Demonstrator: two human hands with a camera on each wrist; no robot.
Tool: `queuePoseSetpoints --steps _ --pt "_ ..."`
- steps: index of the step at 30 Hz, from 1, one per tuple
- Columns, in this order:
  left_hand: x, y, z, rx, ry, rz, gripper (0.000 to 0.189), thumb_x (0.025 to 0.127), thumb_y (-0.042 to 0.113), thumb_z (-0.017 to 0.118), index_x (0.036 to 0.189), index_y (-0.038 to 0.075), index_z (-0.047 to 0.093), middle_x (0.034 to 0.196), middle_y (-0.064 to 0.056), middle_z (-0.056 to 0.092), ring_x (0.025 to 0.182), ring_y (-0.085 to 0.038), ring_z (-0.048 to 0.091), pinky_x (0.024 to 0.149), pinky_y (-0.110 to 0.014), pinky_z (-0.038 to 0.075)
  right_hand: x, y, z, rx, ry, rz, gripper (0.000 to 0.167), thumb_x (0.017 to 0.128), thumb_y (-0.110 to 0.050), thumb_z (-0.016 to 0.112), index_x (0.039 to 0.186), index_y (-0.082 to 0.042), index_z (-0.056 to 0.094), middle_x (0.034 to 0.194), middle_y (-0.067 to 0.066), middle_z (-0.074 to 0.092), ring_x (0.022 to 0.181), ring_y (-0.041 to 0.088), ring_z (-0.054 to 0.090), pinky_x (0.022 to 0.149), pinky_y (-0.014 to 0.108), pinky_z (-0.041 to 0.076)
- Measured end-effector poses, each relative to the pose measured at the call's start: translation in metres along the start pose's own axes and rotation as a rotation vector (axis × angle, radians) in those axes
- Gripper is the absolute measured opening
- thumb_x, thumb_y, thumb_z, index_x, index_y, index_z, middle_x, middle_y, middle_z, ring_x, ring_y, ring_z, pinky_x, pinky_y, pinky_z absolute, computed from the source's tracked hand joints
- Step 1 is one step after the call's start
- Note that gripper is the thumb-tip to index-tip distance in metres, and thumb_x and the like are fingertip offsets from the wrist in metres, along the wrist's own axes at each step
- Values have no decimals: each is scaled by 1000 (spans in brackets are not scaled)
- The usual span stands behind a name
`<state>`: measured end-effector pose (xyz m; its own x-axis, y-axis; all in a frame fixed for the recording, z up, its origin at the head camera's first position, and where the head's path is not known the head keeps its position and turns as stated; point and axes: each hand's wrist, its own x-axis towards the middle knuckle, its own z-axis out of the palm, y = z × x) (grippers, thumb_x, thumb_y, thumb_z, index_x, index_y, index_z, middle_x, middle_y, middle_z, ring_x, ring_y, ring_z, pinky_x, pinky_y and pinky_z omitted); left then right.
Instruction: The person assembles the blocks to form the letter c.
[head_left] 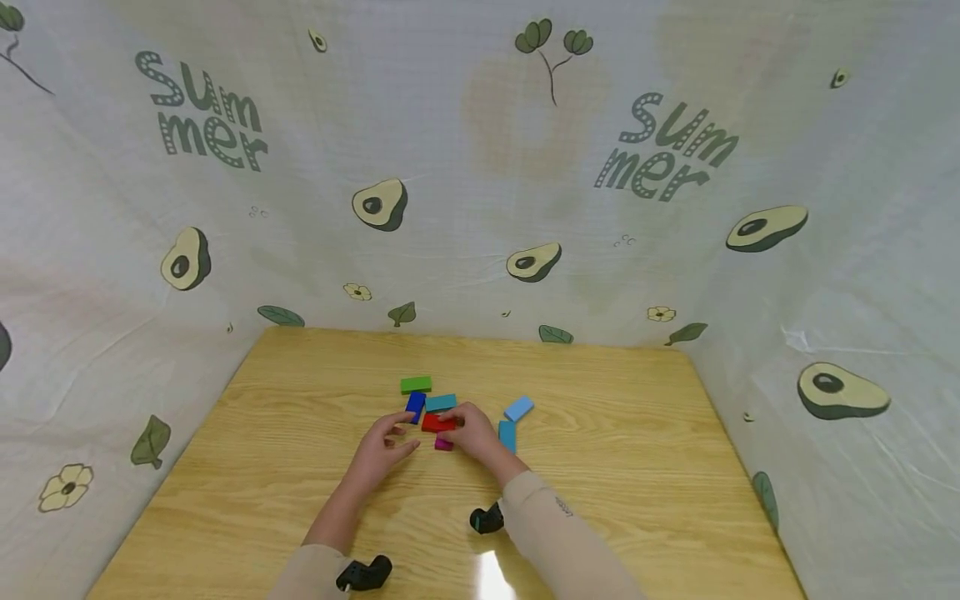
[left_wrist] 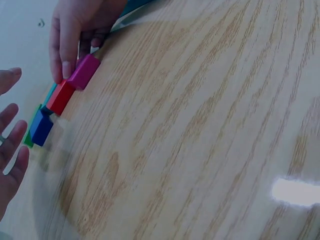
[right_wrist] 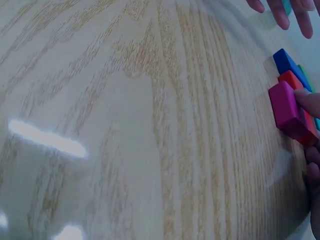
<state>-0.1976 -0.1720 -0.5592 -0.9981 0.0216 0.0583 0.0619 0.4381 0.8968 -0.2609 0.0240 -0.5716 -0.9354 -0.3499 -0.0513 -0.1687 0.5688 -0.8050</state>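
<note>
My right hand [head_left: 474, 435] pinches a red block [head_left: 432, 423] between thumb and index finger; its other fingers curl beside the block. On the near side, a magenta block [right_wrist: 286, 107] sits against the red one, right by the thumb. To the left, my left hand [head_left: 381, 450] hovers with its fingers spread and loosely bent, holding nothing. Its index fingertip overlaps a dark blue block [head_left: 416, 403] in the head view. Behind the red block lies a teal block [head_left: 441, 402], and a green block [head_left: 416, 384] is farther back.
Right of my right hand lie a light blue block [head_left: 519, 408] and another blue block [head_left: 507, 433], partly behind the wrist. They rest on a wood-grain table [head_left: 615, 450]. A printed cloth [head_left: 450, 125] hangs behind the table and along both sides.
</note>
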Motion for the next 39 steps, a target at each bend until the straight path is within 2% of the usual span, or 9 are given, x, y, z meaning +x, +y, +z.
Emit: queuePoseSetpoints --steps 11,24,32,39 --pt "-3 -2 6 -7 -1 -24 47 85 9 76 129 5 61 124 -12 58 105 -29 57 84 -42 47 -2 0 -3 39 -59 7 20 82 -11 80 101 -13 76 105 3 60 100 23 56 90 41 46" --pt "-1 -3 8 6 1 -27 46 85 9 77 128 8 62 123 -11 58 105 -27 58 85 -41 47 -5 5 -2 79 4 -17 15 81 -6 79 93 -15 77 100 -1 58 95 20 55 86 39 47" --pt "-1 4 11 -5 1 -18 46 86 8 76 129 5 61 122 -11 59 105 -29 58 87 -43 47 -9 5 -12 86 -23 -28 12 86 -3 73 93 -11 78 104 4 65 99 26 59 87 41 50" --pt "-2 14 15 -21 -6 -6 46 85 8 76 129 5 61 122 -13 60 107 -31 57 89 -46 46 -11 4 -22 89 -51 -36 14 89 -3 70 93 -14 77 107 1 66 98 21 59 84 37 51"
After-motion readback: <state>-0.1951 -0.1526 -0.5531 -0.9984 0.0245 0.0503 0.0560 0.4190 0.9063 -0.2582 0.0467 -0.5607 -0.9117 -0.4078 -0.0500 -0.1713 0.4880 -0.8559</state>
